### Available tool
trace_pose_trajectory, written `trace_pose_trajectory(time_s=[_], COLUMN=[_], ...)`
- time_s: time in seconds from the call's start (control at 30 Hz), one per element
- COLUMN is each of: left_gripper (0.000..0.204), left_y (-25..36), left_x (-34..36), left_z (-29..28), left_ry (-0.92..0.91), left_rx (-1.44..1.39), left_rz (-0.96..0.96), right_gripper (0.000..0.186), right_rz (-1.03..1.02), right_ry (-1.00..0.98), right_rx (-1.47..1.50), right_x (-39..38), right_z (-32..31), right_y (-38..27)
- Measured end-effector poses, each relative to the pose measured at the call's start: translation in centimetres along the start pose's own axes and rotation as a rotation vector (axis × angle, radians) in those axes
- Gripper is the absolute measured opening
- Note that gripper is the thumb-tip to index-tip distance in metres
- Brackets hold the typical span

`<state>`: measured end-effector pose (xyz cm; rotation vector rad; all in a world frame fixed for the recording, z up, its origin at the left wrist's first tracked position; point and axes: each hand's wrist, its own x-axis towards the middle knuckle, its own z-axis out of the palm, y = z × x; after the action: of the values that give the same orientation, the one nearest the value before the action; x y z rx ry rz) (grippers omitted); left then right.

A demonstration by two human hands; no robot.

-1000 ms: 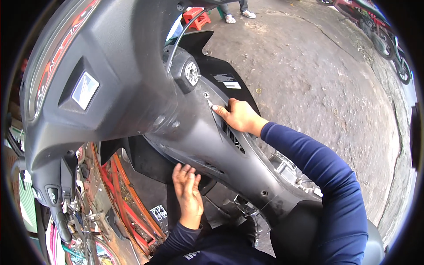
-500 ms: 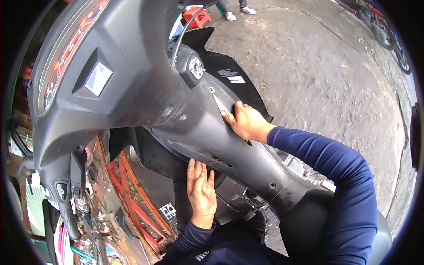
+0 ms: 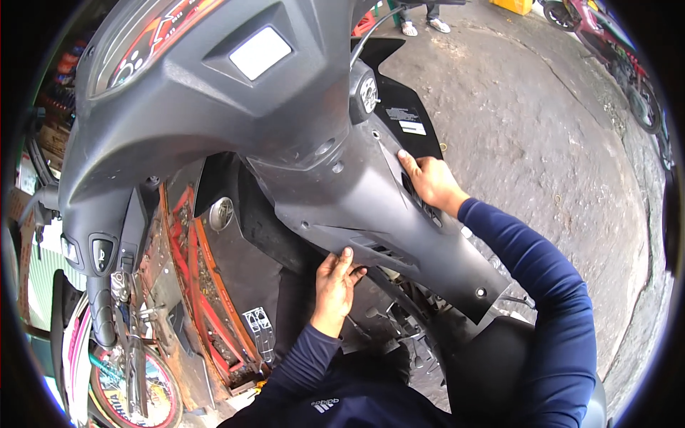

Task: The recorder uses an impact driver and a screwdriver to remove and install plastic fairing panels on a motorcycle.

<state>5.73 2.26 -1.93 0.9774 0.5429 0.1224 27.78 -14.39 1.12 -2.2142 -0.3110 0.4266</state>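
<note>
A dark grey plastic body panel (image 3: 421, 239) runs down the middle of a motorcycle, below its handlebar cover (image 3: 193, 93). Its lower end stands raised off the frame near the seat (image 3: 492, 357), with a gap showing dark tubing beneath. My right hand (image 3: 434, 184) grips the panel's right edge, thumb on top and fingers curled out of sight. At the opposite edge, my left hand (image 3: 334, 291) is closed on the rim beside the vent slots, fingertips partly hidden. The ignition lock (image 3: 368, 94) shows at the panel's upper end.
To the left lie a red metal ramp frame (image 3: 214, 307) and a wheel with a red rim (image 3: 135, 389). A black leg shield (image 3: 403, 107) flanks the panel on the right. Beyond the concrete ground (image 3: 514, 128), another motorcycle (image 3: 628, 78) is parked; a person's feet (image 3: 424, 28) show at the top.
The panel's lower end has lifted away from the seat. My left hand has gone from open fingers below the panel to gripping its edge. The view has shifted too.
</note>
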Motion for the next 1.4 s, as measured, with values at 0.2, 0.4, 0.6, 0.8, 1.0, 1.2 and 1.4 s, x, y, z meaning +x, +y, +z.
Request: trace_pose_trajectory(time_s=[0.2, 0.4, 0.6, 0.8, 1.0, 1.2, 1.4], left_gripper=[0.022, 0.022, 0.038, 0.022, 0.024, 0.015, 0.021], left_y=[0.3, 4.0, 9.8, 6.5, 7.1, 6.9, 7.3], left_x=[0.4, 2.1, 5.1, 2.8, -0.1, -2.6, -1.7], left_z=[0.8, -2.7, 2.7, 6.2, 8.4, 10.0, 10.1], left_ry=[-0.234, 0.203, 0.083, -0.154, -0.314, -0.603, -0.488], left_rx=[0.137, 0.873, 0.847, 0.674, 0.507, 0.897, 0.667], left_rz=[-0.194, 0.606, 1.089, 0.811, 0.688, 0.927, 0.928], right_gripper=[0.069, 0.07, 0.069, 0.07, 0.062, 0.062, 0.069], right_rz=[0.021, -0.019, 0.01, -0.094, 0.028, -0.099, 0.015], right_ry=[0.073, 0.124, 0.037, -0.04, -0.194, 0.048, 0.209], right_rx=[0.271, 0.231, 0.248, -0.03, -0.333, -0.827, -0.797], right_x=[1.6, 0.5, 1.1, 2.4, -1.2, -6.1, -12.4], right_z=[-2.9, 0.4, -0.6, -4.7, -10.5, -18.9, -22.3], right_y=[1.3, 0.9, 2.0, 4.1, 0.8, -3.6, -7.3])
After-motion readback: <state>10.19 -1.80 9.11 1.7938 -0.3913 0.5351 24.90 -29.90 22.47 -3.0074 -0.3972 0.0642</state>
